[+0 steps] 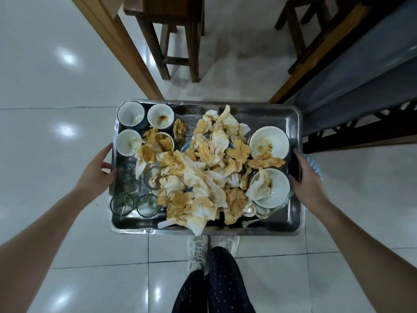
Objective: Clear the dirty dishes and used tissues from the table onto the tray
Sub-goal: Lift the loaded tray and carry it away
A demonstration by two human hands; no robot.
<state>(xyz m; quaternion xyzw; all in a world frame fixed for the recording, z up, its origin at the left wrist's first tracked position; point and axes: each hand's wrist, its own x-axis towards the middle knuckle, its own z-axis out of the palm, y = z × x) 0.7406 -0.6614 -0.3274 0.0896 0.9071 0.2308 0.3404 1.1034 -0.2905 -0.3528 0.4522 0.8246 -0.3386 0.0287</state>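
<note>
Wooden rail (117, 46): slants from the top edge down to the tray's far left corner, over glossy white floor tiles (45, 154).
Left hand (97, 171): grips the tray's left rim, thumb raised beside the rim, fingers curled in at the edge, tips partly hidden.
Steel tray (117, 225): held level between both hands, above the floor, resting on no table.
White cups (130, 114): three upright at the far left end, one smeared orange; a fourth just to their right, stuffed with tissue.
Drinking glasses (123, 203): four, clear and greenish, upright and close together in the near left corner; tissue inside one.
Stool (178, 30): dark wood, on the floor beyond the tray.
Shoes (198, 247): pale trainers, showing just below the near rim; dark dotted trousers (216, 288) nearer the camera.
Used tissues (203, 175): crumpled, stained orange, heaped across the tray's middle, lapping onto cups, glasses and bowls and hanging over the near rim.
Pale spoon (250, 210): near right part of the tray, half under the tissues.
White bowls (270, 141): two at the right end, one behind the other; sauce streaks in the far one, a tissue in the near one.
Right hand (308, 179): grips the right rim, thumb laid along the top; fingers out of sight, cannot tell how they lie.
Blue striped fabric (316, 164): just beside the right hand; cannot tell what it belongs to.
Grey-blue covered surface (361, 82): wood-framed, beyond the tray's right end.
</note>
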